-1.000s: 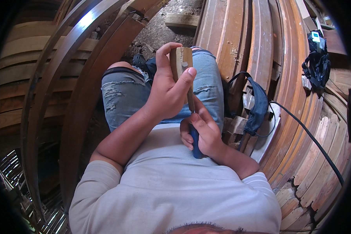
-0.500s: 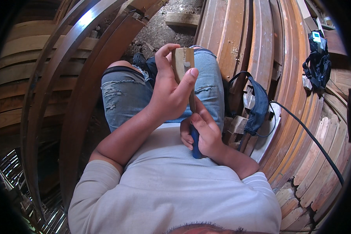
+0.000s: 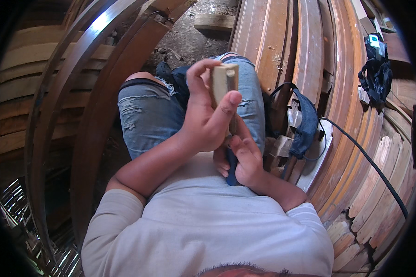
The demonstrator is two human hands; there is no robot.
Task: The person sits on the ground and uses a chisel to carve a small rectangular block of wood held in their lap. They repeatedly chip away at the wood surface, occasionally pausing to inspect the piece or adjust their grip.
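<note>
My left hand (image 3: 203, 117) is closed around a small pale block of wood (image 3: 220, 83), held upright above my lap. Its thumb presses along the near right side, and a groove or cut shows near the block's top edge. Just below, nearer my belly, my right hand (image 3: 247, 159) grips the blue handle of what looks like a chisel (image 3: 231, 168). The handle's butt points toward my shirt. From the handle the tool reaches up toward the block's lower end; its tip is hidden behind my left hand.
Long curved-looking dark boards (image 3: 111, 87) stand at the left. On the right, planks (image 3: 263, 41) lie stacked, with a dark blue strap (image 3: 305, 124), a black cable (image 3: 363, 154) and a black bag (image 3: 376, 74) on them. A loose wood offcut (image 3: 215, 21) lies on the ground ahead.
The wood block and my left hand have shifted slightly nearer and to the right, and the block has turned a little. My right hand keeps its grip, almost in place.
</note>
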